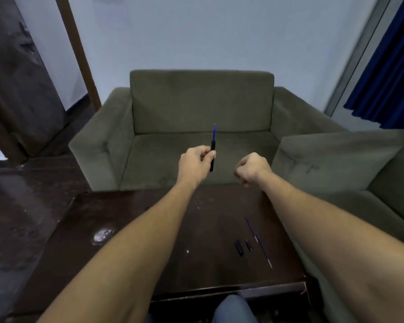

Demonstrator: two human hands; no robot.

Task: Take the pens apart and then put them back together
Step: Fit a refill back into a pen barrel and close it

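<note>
Nearest, lower right of centre on the dark tabletop (pixel 126 229): loose pen parts, namely two thin refills (pixel 258 241) lying end to end on a slant, plus two short dark pieces (pixel 242 247) just beside them, their kind too small to tell. Further up, at mid-frame: left hand (pixel 194 163) closed round a black pen barrel (pixel 212 157), held above the tabletop's far edge. Long axis of the barrel near upright, leaning slightly, with a blue refill tip (pixel 214 132) standing out of its upper end. Right hand (pixel 248 169) just beside, fingers curled shut into a loose fist, contents not visible. Barrel up and left of the right grip, close by, so likely an easy reach across for the next pull or twist. Beyond: a green armchair (pixel 201 108).
</note>
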